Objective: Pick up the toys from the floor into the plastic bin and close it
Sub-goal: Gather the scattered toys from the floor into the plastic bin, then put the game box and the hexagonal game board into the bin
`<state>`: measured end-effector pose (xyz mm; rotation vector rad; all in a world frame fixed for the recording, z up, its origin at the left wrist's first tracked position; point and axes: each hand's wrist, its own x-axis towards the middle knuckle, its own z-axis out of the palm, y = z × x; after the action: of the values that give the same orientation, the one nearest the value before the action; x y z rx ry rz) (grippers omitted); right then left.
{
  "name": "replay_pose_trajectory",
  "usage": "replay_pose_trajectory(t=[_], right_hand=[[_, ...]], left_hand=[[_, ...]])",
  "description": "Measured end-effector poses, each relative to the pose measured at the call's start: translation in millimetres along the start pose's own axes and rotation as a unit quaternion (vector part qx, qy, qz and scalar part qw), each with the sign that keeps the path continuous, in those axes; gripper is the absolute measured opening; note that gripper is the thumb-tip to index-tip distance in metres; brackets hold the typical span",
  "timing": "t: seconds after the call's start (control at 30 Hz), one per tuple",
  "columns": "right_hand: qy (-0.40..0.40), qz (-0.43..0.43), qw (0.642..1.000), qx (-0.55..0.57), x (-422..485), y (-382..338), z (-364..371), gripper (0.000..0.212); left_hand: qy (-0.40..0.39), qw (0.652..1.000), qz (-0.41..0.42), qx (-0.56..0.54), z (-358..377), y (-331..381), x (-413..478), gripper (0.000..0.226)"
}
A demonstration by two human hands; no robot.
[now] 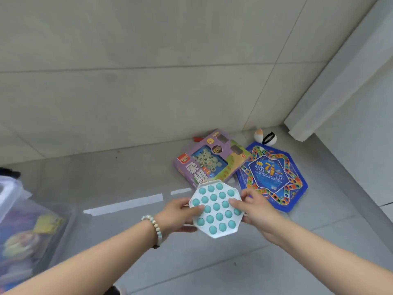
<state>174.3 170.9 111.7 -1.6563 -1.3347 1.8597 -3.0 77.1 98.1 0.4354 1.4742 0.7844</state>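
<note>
Held item: flat octagonal white pop toy with teal bubbles (pixel 217 209), bubble side up, raised above the grey tiled floor (pixel 148 177) between both hands. Left hand (pixel 178 216): fingers (pixel 195 208) curled round the toy's left edge, thumb on the upper face over a bubble, the rest beneath; pale bead bracelet (pixel 156 228) at the wrist. Right hand (pixel 257 209): grips the right edge likewise, thumb on top, the rest below. On the floor beyond the toy, near the wall corner: purple rectangular cardboard game box (pixel 210 160) with a clear window showing pale round pieces, lying flat. Its right corner touches or overlaps the blue hexagonal board game pack (pixel 274 177), printed with a star-shaped coloured track. Behind that pack, by the wall: small white egg-shaped soft toy with a black loop (pixel 264 137). A red object (pixel 196 139) shows behind the box's far corner; kind cannot be told. White tape strips (pixel 125 204) lie on the floor left of the toy. Lower left: translucent plastic bin (pixel 63 231), well apart from the held toy, with blurred coloured toys inside.
</note>
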Motion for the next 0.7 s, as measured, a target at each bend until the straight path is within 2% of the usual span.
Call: replay_pose_trajectory(t=[0.13, 0.27, 0.43, 0.53, 0.6, 0.63, 0.7], right_hand=[[-0.096, -0.086, 0.991, -0.023, -64, -69, 91, 0.027], [-0.186, -0.137, 0.973, -0.016, -117, -109, 214, 0.032], [-0.250, -0.101, 0.963, -0.018, -176, -109, 360, 0.029], [-0.265, -0.053, 0.960, -0.070, -191, -90, 411, 0.018], [-0.272, -0.053, 0.947, -0.162, -193, -73, 422, 0.028], [-0.270, -0.060, 0.940, -0.201, -195, -66, 420, 0.029], [-0.273, -0.061, 0.932, -0.228, -196, -60, 405, 0.028]], left_hand=[[0.071, 0.994, 0.087, -0.005, -81, 20, -115, 0.024], [0.172, 0.978, 0.118, -0.003, -183, 26, -224, 0.020], [0.265, 0.957, 0.118, -0.024, -286, -24, -323, 0.025], [0.299, 0.945, 0.097, -0.091, -318, -67, -347, 0.036], [0.316, 0.936, 0.078, -0.134, -328, -94, -349, 0.055], [0.323, 0.938, 0.049, -0.114, -330, -106, -348, 0.067], [0.339, 0.940, -0.022, -0.002, -329, -120, -340, 0.085]])
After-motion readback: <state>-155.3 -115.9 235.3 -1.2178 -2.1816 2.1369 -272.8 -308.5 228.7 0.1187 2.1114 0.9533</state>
